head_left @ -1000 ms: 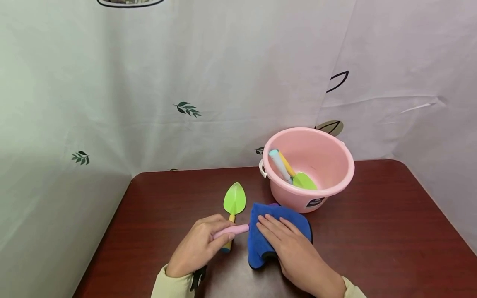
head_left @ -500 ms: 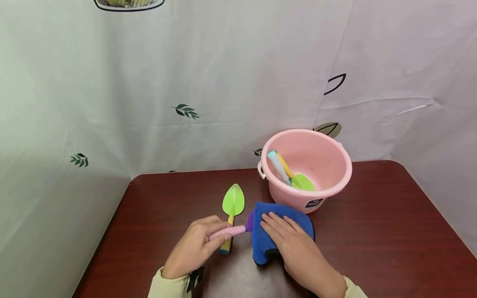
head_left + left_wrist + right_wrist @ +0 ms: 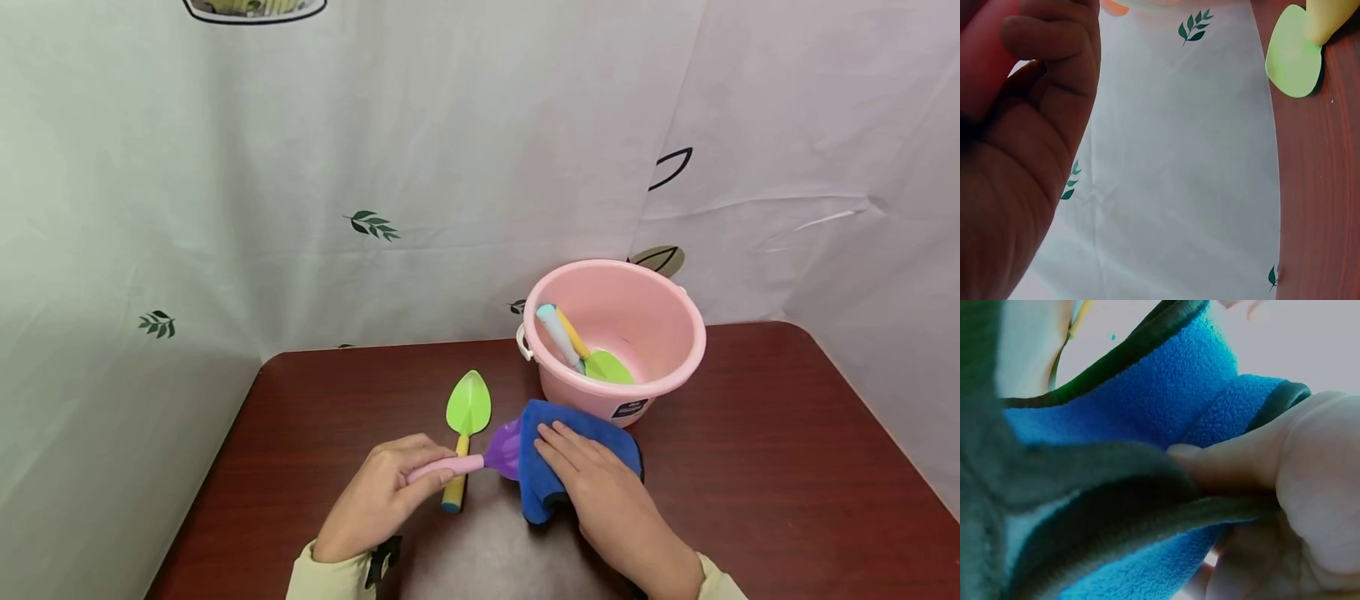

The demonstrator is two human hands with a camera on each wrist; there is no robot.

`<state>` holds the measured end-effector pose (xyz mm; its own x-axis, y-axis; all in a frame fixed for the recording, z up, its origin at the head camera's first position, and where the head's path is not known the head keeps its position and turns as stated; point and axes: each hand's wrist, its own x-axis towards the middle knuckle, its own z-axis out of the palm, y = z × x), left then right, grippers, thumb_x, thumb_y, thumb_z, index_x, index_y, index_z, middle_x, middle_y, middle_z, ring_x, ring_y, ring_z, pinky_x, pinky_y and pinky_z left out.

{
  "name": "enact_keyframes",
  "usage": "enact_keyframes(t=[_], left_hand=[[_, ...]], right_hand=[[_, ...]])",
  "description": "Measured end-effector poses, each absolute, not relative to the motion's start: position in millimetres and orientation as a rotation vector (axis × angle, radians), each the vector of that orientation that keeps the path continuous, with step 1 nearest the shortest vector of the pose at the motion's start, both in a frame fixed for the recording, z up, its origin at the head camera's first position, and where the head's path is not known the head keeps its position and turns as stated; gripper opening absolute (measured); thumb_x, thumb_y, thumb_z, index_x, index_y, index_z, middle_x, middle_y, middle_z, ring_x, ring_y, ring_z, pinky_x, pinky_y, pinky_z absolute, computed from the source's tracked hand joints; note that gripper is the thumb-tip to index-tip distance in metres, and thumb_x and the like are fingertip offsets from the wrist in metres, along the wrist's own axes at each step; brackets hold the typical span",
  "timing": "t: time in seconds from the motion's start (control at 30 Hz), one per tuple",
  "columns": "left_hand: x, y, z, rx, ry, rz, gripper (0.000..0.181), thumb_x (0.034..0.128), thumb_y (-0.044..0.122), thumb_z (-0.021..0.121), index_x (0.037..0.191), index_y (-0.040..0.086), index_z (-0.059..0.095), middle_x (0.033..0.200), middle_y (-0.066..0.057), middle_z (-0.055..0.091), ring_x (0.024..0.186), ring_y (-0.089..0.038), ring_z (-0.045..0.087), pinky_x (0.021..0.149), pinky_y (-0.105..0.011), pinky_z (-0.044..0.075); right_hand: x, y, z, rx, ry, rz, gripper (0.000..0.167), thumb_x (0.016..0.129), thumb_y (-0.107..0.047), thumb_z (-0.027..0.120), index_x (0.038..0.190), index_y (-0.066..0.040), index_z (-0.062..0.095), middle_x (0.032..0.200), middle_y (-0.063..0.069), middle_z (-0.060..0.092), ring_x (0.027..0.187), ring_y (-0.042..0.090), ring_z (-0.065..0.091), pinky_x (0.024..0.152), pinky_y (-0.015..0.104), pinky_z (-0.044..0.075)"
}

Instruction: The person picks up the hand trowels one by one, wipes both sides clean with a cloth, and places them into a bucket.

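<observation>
My left hand [image 3: 387, 492] grips the pink handle of a purple toy shovel [image 3: 504, 448]; the handle also shows in the left wrist view. The far part of its blade is hidden under a blue cloth [image 3: 542, 492] with black edging. On top of the cloth lie the fingers of my right hand [image 3: 611, 508]. In the right wrist view, the thumb presses the folded cloth [image 3: 1147, 394] from the other side, so the hand pinches it around the blade. Beneath the shovel's handle, a green toy shovel [image 3: 468, 404] with a yellow handle lies on the table.
A pink bucket [image 3: 540, 375] stands behind the cloth, with a green shovel [image 3: 607, 367] and a grey-blue handle [image 3: 557, 332] inside. The brown table [image 3: 780, 467] backs onto a white curtain [image 3: 450, 167] with leaf prints.
The left hand has drawn the shovel leftward, exposing more of its purple blade. My right hand and the cloth have shifted slightly right.
</observation>
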<state>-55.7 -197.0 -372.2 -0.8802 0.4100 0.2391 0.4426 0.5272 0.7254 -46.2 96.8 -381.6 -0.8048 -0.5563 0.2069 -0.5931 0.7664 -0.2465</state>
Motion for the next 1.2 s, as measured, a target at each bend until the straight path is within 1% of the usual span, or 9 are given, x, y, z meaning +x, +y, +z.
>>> enact_keyframes(t=[0.13,0.27,0.37,0.43,0.57,0.67,0.83,1.07,1.2], left_hand=[[-54.6,-200.7,-370.5,-0.735,-2.720,-1.319,0.013,0.0970,0.030,0.068,0.107,0.027,0.077,0.088,0.015,0.065,0.071,-0.006,0.059,0.061,-0.025,0.050],[-54.0,-204.4,-368.1,-0.713,-2.735,-1.329,0.011,0.0969,0.031,0.068,0.105,0.029,0.076,0.086,0.014,0.065,0.070,-0.007,0.059,0.060,-0.025,0.050],[-53.5,-208.2,-366.6,-0.713,-2.720,-1.334,0.011,0.0964,0.027,0.070,0.104,0.030,0.077,0.085,0.014,0.066,0.071,-0.007,0.059,0.060,-0.025,0.049],[-53.4,-211.2,-366.5,-0.729,-2.695,-1.340,0.012,0.0951,0.023,0.072,0.104,0.028,0.077,0.087,0.013,0.068,0.073,-0.008,0.061,0.062,-0.026,0.050],[-53.3,-216.6,-367.3,-0.739,-2.672,-1.328,0.012,0.0938,0.020,0.073,0.104,0.026,0.078,0.090,0.014,0.069,0.076,-0.007,0.062,0.063,-0.025,0.051],[-53.7,-220.0,-368.8,-0.716,-2.675,-1.282,0.011,0.0938,0.020,0.073,0.102,0.026,0.078,0.088,0.016,0.067,0.073,-0.007,0.060,0.062,-0.024,0.049],[-56.6,-223.3,-371.8,-0.680,-2.677,-1.199,0.012,0.0927,0.018,0.074,0.101,0.026,0.078,0.086,0.018,0.066,0.071,-0.005,0.058,0.060,-0.024,0.048],[-61.8,-217.7,-376.8,-0.690,-2.671,-1.102,0.008,0.0909,0.018,0.076,0.098,0.021,0.078,0.086,0.020,0.065,0.072,-0.001,0.058,0.064,-0.023,0.049],[-61.1,-211.5,-378.5,-0.677,-2.693,-1.123,0.010,0.0904,0.017,0.076,0.098,0.023,0.078,0.083,0.020,0.063,0.068,-0.003,0.056,0.061,-0.023,0.048]], right_hand=[[-45.5,98.7,-381.4,0.881,-2.811,0.452,0.055,0.085,0.012,0.067,0.137,-0.006,0.062,0.146,0.007,0.055,0.138,0.027,0.047,0.108,0.045,0.042],[-45.4,100.2,-380.7,0.828,-2.819,0.428,0.055,0.084,0.012,0.068,0.136,-0.005,0.062,0.145,0.007,0.056,0.136,0.026,0.049,0.107,0.044,0.043],[-45.6,101.4,-379.8,0.795,-2.809,0.432,0.053,0.084,0.011,0.068,0.135,-0.004,0.063,0.143,0.008,0.057,0.134,0.026,0.051,0.106,0.044,0.044],[-45.5,102.5,-379.0,0.767,-2.797,0.451,0.054,0.083,0.013,0.067,0.134,-0.003,0.063,0.141,0.008,0.058,0.132,0.027,0.053,0.105,0.045,0.045],[-45.6,105.1,-377.1,0.707,-2.777,0.497,0.061,0.076,0.017,0.063,0.134,-0.002,0.062,0.139,0.011,0.059,0.128,0.030,0.056,0.104,0.046,0.046],[-45.6,106.9,-375.2,0.682,-2.769,0.519,0.066,0.073,0.018,0.060,0.136,-0.001,0.060,0.140,0.013,0.058,0.127,0.031,0.056,0.103,0.046,0.046],[-45.1,107.7,-372.8,0.679,-2.728,0.548,0.067,0.073,0.018,0.059,0.137,0.000,0.059,0.141,0.013,0.057,0.128,0.032,0.056,0.104,0.046,0.046],[-42.3,108.2,-372.3,0.710,-2.589,0.593,0.069,0.070,0.019,0.057,0.136,0.000,0.059,0.142,0.012,0.057,0.128,0.032,0.056,0.102,0.047,0.046],[-39.4,106.2,-371.5,0.758,-2.566,0.610,0.070,0.070,0.020,0.057,0.137,0.000,0.058,0.143,0.012,0.056,0.130,0.030,0.054,0.103,0.047,0.045]])
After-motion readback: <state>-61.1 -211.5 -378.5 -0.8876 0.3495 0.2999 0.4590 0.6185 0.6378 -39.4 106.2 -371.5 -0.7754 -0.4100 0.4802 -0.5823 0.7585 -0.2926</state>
